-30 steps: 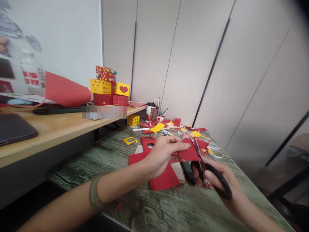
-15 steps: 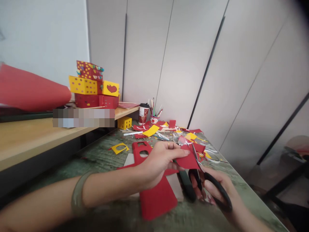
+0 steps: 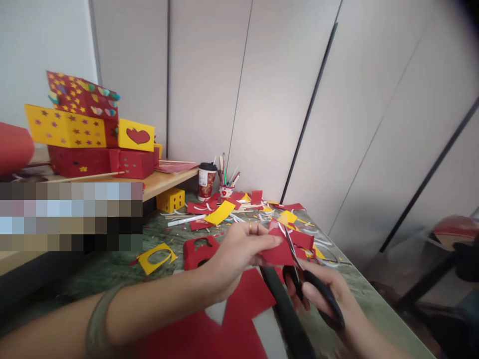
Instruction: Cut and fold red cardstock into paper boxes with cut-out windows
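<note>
My left hand (image 3: 239, 249) pinches a small piece of red paper (image 3: 279, 253) between thumb and fingers, above the green wood-patterned table (image 3: 112, 269). My right hand (image 3: 324, 299) grips black-handled scissors (image 3: 305, 276), whose blades cut into the right edge of that red piece. A ring shows on a left finger and a bracelet on the left wrist. Larger red sheets (image 3: 247, 299) lie flat under both hands.
Red and yellow paper scraps (image 3: 220, 212) litter the far table, with a cup (image 3: 207, 180) and a small pot of pens (image 3: 226, 188). Stacked red and yellow decorated boxes (image 3: 90, 132) stand on a wooden shelf (image 3: 164, 180) at left. A small yellow box (image 3: 170, 199) sits below.
The camera has moved closer and turned right, so the boxes and table look larger. Both hands still hold the red piece and the scissors, which keep cutting.
</note>
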Action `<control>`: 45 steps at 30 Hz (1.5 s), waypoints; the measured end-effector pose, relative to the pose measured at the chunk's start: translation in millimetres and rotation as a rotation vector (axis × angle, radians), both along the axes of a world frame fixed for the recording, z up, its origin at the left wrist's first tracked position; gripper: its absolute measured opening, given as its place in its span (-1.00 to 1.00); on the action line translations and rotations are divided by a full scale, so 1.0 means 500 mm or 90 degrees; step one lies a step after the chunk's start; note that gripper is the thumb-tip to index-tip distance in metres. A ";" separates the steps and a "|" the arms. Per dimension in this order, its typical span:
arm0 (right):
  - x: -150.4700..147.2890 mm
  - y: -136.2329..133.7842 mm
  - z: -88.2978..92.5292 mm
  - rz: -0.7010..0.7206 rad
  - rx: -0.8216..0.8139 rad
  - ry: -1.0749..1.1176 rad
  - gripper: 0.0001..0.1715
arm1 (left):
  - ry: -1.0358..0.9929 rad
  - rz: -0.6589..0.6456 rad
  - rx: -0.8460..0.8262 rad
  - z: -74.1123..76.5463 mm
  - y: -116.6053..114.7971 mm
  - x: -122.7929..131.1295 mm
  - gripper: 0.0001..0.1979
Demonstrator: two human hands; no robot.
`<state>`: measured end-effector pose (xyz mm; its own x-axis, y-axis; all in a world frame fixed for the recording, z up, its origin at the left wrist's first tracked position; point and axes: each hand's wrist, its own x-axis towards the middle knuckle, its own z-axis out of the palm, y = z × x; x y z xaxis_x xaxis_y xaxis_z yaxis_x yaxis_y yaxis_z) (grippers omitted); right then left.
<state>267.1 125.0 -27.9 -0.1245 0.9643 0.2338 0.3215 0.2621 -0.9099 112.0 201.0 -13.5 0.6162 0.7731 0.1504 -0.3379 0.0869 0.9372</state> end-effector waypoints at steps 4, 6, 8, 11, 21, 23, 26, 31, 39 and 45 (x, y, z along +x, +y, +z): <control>0.015 0.029 -0.014 0.039 0.022 0.034 -0.64 | -0.009 0.014 -0.007 -0.002 0.027 0.012 -0.81; 0.017 0.028 -0.023 0.048 0.045 0.043 -0.65 | -0.032 0.006 0.000 -0.005 0.024 0.014 -0.80; 0.012 0.018 -0.027 0.053 0.055 0.043 -0.64 | -0.041 -0.005 0.001 -0.008 0.011 0.012 -0.80; 0.001 0.001 -0.027 0.049 0.056 0.046 -0.65 | -0.044 0.009 0.011 -0.012 -0.011 0.006 -0.80; 0.001 -0.011 -0.039 0.025 0.064 0.024 -0.65 | -0.021 0.050 0.037 -0.013 -0.033 -0.004 -0.80; -0.001 -0.012 -0.035 0.032 0.060 0.006 -0.64 | -0.031 0.046 0.029 -0.010 -0.033 -0.007 -0.80; -0.005 -0.013 -0.029 0.026 0.074 -0.007 -0.61 | -0.044 0.030 0.030 -0.009 -0.030 -0.013 -0.81; -0.007 -0.011 -0.028 0.031 0.074 -0.025 -0.59 | -0.054 0.018 0.030 -0.008 -0.032 -0.020 -0.81; -0.005 -0.016 -0.024 -0.005 0.116 -0.057 -0.66 | -0.057 0.021 0.010 -0.002 -0.043 -0.024 -0.80; -0.014 -0.020 -0.008 -0.006 0.147 -0.071 -0.56 | -0.058 0.019 0.003 0.001 -0.047 -0.027 -0.81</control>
